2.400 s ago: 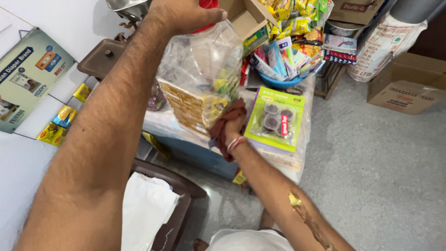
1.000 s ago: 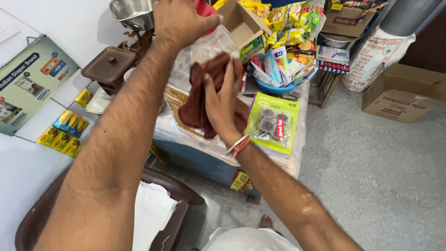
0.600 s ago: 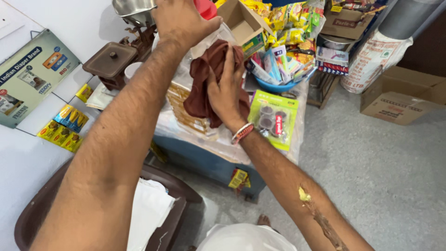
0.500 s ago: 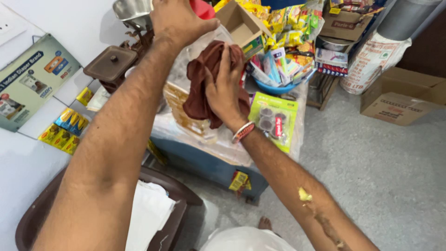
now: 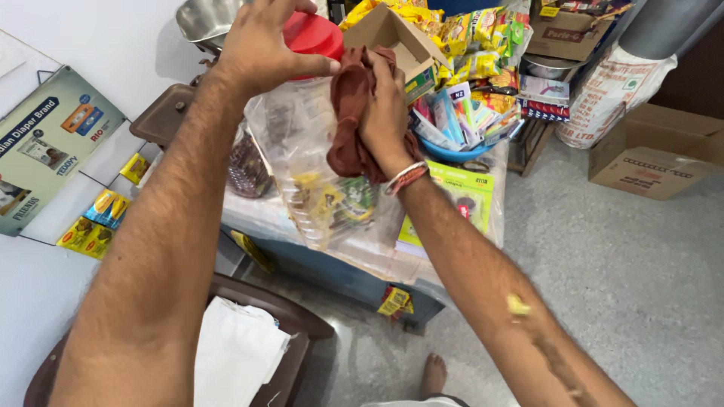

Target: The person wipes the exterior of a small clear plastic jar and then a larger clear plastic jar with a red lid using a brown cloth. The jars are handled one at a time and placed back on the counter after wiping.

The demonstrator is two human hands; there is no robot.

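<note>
A large clear plastic jar (image 5: 317, 162) with a red lid (image 5: 311, 36) leans over the counter, with small packets showing inside. My left hand (image 5: 260, 41) grips the jar at its lid from above. My right hand (image 5: 383, 102) presses a dark red cloth (image 5: 348, 113) against the jar's upper side, just below the lid. A red and white band sits on my right wrist.
The counter (image 5: 354, 252) holds a green blister card (image 5: 461, 197), a blue bowl (image 5: 452, 153) of packets and an open cardboard box (image 5: 396, 41). A brown plastic chair (image 5: 302, 328) with a white cloth (image 5: 237, 354) stands below. A cardboard carton (image 5: 652, 154) and a sack (image 5: 607, 94) rest on the floor.
My right hand has wiped the cloth up the jar's side, from its lower part to just under the lid. My left hand has kept its hold on the lid.
</note>
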